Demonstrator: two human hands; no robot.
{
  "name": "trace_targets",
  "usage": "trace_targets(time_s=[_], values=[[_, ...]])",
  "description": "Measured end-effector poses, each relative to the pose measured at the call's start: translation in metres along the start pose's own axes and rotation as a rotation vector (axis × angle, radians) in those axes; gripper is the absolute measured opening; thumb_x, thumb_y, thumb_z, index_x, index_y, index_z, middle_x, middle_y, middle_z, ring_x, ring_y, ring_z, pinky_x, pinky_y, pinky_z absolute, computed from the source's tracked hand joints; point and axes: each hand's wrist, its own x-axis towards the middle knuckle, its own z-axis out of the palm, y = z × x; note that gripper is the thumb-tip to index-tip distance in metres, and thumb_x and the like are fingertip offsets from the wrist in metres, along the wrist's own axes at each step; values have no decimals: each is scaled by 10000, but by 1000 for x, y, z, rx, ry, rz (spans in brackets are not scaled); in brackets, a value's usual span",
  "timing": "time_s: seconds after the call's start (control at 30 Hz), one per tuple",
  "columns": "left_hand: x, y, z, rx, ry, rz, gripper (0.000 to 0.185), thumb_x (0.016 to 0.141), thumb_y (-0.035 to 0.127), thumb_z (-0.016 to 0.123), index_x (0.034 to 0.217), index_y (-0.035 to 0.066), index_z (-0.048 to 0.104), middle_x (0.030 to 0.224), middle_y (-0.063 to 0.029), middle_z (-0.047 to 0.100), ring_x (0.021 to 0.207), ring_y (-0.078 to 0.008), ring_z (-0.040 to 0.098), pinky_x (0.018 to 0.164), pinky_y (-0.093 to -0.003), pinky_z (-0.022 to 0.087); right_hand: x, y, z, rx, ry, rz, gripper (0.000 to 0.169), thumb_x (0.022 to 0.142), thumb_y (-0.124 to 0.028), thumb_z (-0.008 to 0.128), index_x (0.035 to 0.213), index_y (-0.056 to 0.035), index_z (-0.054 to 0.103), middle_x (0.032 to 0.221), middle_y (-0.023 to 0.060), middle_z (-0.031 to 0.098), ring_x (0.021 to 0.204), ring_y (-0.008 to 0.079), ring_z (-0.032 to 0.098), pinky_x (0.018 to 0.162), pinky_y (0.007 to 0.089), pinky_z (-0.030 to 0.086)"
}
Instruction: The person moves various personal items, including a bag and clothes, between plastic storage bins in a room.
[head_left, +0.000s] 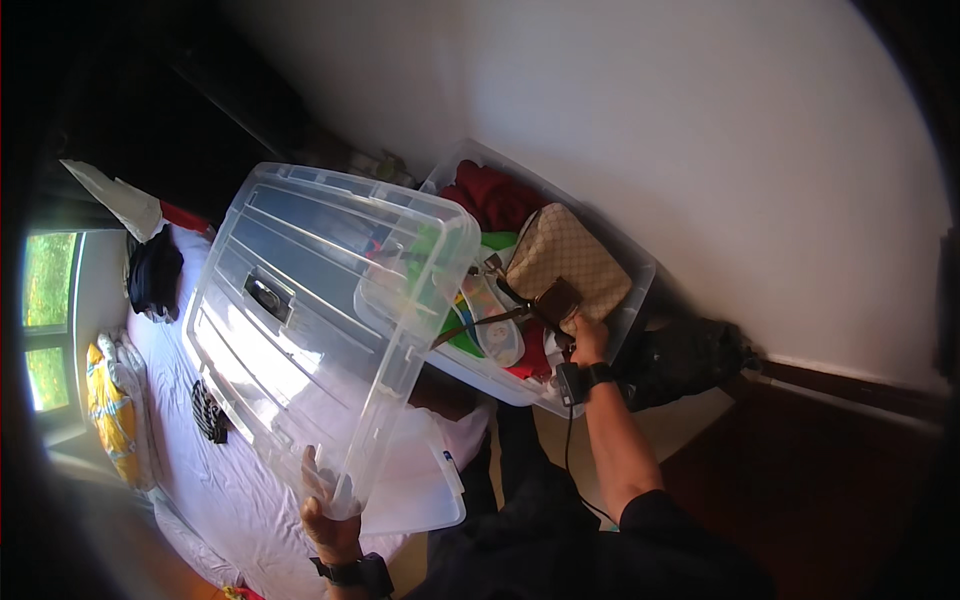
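My left hand (328, 510) grips the near lower corner of a large clear plastic storage-box lid (315, 360), which is tilted up over the bed's edge. The lid partly covers an uncovered clear plastic storage box (480, 379) by the wall. Inside the box, my right hand (589, 339) holds a tan patterned handbag (566, 251) by its lower edge, beside a dark brown leather piece (556, 300). A brown strap (487, 321) trails from there towards the lid. Red cloth (495, 195), green items and a clear printed plastic piece (496, 322) also lie in the box.
A bed with a pale sheet (180, 405) stands at left, bearing dark clothing (154, 274), a striped cloth (208, 412) and a yellow patterned bundle (112, 412). Another clear plastic panel (420, 480) rests at its edge. A black bag (686, 364) lies between box and wall.
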Motion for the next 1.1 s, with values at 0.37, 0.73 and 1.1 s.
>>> trace_targets(time_s=[0.37,0.73,1.1], values=[[-30,10,-15,-13,31,121,929,896,239,753,1669,191,242,1220,-12,632,961,-153,579,748,-274,505,-59,-46,-1,-882,-11,-843,806,878,-51,707,1547,119,291,1504,317,460,1384,459,460,1186,498,342],[-57,16,-33,46,41,201,986,863,338,784,1666,159,242,1228,-23,640,1046,-162,608,898,-296,518,-160,-82,215,-1042,-910,-1189,1134,781,-330,878,1627,-7,195,1558,365,351,1400,514,422,1156,535,385],[-64,19,-50,-22,147,251,974,801,303,837,1617,176,322,1180,12,691,1017,-201,689,868,-451,594,-147,-44,154,-1080,-1280,-1255,643,908,-39,657,1528,-90,495,1116,173,631,946,379,673,765,436,552]])
